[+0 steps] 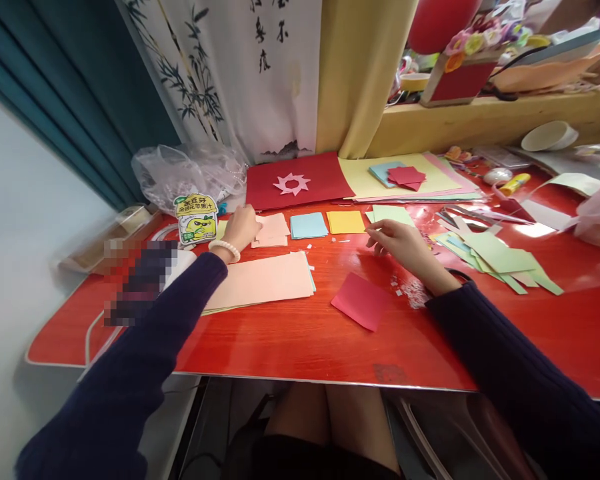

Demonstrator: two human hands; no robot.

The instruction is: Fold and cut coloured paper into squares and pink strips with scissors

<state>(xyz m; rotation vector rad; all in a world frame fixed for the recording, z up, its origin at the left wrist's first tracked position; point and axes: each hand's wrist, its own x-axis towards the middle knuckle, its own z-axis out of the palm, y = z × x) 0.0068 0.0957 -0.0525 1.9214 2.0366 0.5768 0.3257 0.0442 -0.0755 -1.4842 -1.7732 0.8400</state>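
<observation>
Lying toward the back edge of the surface (280, 347): flat, plain peach squares (275, 229), unevenly stacked, beside left hand (243, 230), grip hidden, cannot tell; pale green squares (393, 214) beside right hand (395, 243), with fingers loosely apart.

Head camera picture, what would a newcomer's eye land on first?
Probably the pale pink spiky paper ring on the dark red sheet at the back of the red desk. Next come the blue paper stack and yellow paper stack, side by side between the left hand and right hand. A crimson paper square lies nearer the front.
</observation>
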